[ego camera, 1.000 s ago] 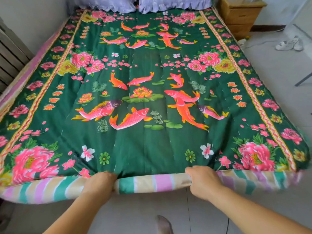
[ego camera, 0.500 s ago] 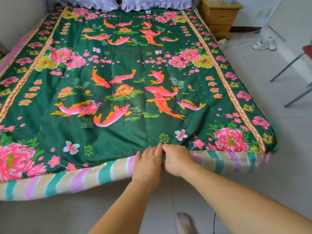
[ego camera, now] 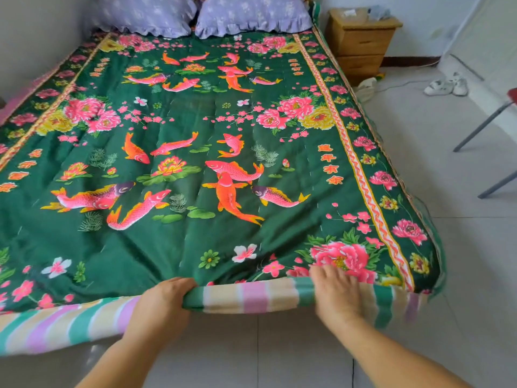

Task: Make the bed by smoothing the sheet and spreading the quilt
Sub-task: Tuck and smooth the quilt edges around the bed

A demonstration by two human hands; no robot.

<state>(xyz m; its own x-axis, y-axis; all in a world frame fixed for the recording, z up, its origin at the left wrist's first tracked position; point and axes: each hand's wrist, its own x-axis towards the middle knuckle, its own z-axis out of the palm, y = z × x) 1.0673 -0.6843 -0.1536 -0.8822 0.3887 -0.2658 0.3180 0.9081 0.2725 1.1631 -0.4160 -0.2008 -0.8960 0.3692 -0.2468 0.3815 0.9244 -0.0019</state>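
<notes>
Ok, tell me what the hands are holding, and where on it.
The left hand grips the quilt at its striped foot edge. The right hand lies flat on that edge, gripping nothing.

One quilt, two pillows, one nightstand, two hands.

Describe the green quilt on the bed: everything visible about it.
The dark green stitched fabric quilt, printed with pink and orange fish, pink peonies and orange-yellow patterned side bands, lies spread flat over the bed, reaching the two lilac ruffled pillows. Its near edge is rolled up, showing a green, pink and cream striped underside. The left hand curls around that rolled edge; the right hand lies on it near the corner peony. Creases fan out from the left hand's grip.
</notes>
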